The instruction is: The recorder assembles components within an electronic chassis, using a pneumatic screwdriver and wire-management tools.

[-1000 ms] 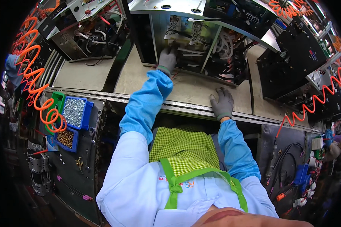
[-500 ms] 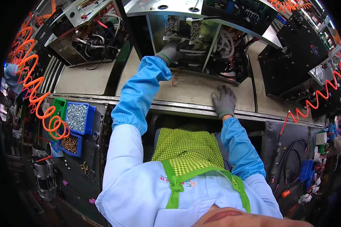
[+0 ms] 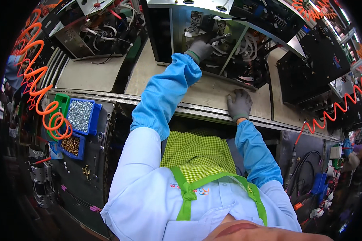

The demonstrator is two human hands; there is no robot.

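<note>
My left hand (image 3: 200, 50), in a grey glove and blue sleeve cover, reaches into the open front of a metal cabinet (image 3: 173, 29). Its fingers are closed around a short black cable (image 3: 219, 39), whose end points right, toward the cabinet's inner divider (image 3: 234, 49). Behind the hand are metal fittings with a white connector (image 3: 188, 34). My right hand (image 3: 240, 105), gloved too, lies palm down on the pale bench top (image 3: 207, 91) near its front edge, its fingers outstretched and holding nothing. White hoses (image 3: 250, 46) and dark cables fill the cabinet's right compartment.
Similar open units stand at left (image 3: 86, 40) and right (image 3: 309, 68). Orange coiled air hoses (image 3: 36, 76) hang at both sides. At lower left are a blue bin of silver fasteners (image 3: 80, 115), a bin of brass-coloured fasteners (image 3: 71, 146) and wrenches (image 3: 101, 136).
My left hand has moved right and slightly nearer inside the cabinet, and the black cable shows more clearly in it. The whole view has shifted a little. My right hand stays on the bench.
</note>
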